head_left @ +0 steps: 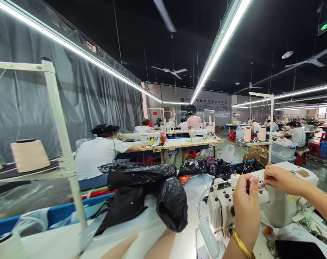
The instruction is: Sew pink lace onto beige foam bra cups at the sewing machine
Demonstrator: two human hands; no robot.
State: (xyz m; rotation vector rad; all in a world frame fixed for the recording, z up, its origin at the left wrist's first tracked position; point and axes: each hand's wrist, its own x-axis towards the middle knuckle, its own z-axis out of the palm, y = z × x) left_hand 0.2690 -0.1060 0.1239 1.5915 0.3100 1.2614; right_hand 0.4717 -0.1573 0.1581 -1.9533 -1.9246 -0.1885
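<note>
A white sewing machine [281,190] stands at the right of the head view. My left hand [247,205], with a gold bangle on its wrist, is raised in front of the machine head. Its thumb and forefinger pinch close to the small metal thread guides on top; a fine thread comes down to them from the thread stand [272,133]. Just right of it, my right hand [282,178] is closed in a pinch over the same spot. What lies between its fingertips is too small to make out. Two pale thread cones [262,133] sit on the stand behind.
Black plastic bags [171,205] lie across the white tabletop [190,230]. A dark phone [300,249] rests at the lower right beside scissors and cords. At left is another thread stand [55,108] with a large cone [30,154]. Several people sit at machines beyond.
</note>
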